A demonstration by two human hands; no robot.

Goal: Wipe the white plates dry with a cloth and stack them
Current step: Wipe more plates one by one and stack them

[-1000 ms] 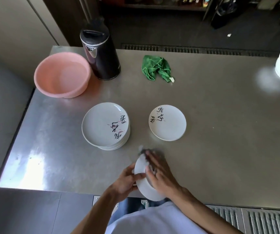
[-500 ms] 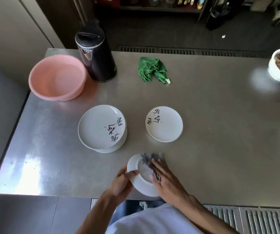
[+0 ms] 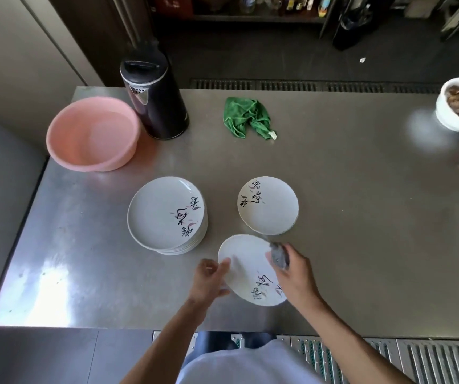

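Head camera, looking down: grips the white plate (image 3: pixel 246 268) at its left rim with the left hand (image 3: pixel 209 275), pinches a grey cloth (image 3: pixel 279 254) at its right edge with the right hand (image 3: pixel 292 273) — both hands clamped, plate low over the bench (image 3: pixel 361 217) near its front edge. Differs from 1 second ago: then nearly edge-on with the cloth rubbing inside, now turned face-up, painted marks showing. Suggests wiping nearly done — next, probably onto the single plate (image 3: pixel 268 205) just beyond or the stack (image 3: pixel 164 214) to the left. Leaves the green cloth (image 3: pixel 246 117) untouched farther back.
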